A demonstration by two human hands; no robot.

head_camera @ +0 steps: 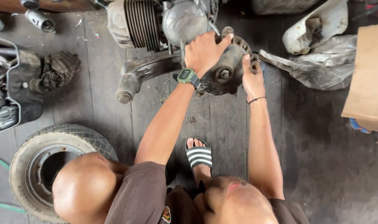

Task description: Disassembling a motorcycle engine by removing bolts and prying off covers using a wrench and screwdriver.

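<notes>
View from above of a person squatting on a dark, stained wooden plank floor (321, 166) in a workshop. Both knees fill the bottom of the frame, and one foot in a black-and-white striped sandal (199, 157) rests between them.

In the upper middle lies a small engine (155, 25) with grey cooling fins and a rounded metal cover. A dark, greasy hub (226, 72) sits at its right end, just above the floor. The left hand (205, 52), with a green watch (187, 76) on the wrist, is spread over the top of the hub, fingers curled onto its upper edge. The right hand (252, 76), with a thin black band at the wrist, grips the hub's right side. The hands are apart, one on each side, both clamped on the hub.

Two or three small nuts (191, 120) lie on the floor below the hub.

At lower left lies one small wheel (52, 166) with a pale, worn tyre and bare metal rim. Above it, at the left edge, is a cluster of grimy metal parts (6, 95) and a dark rag (60, 66).

At the right edge is one plain brown cardboard box (369, 74); whether it carries any label cannot be told. Beside it lie a crumpled grey sheet (321, 66) and a dirty white plastic panel (317, 27).
</notes>
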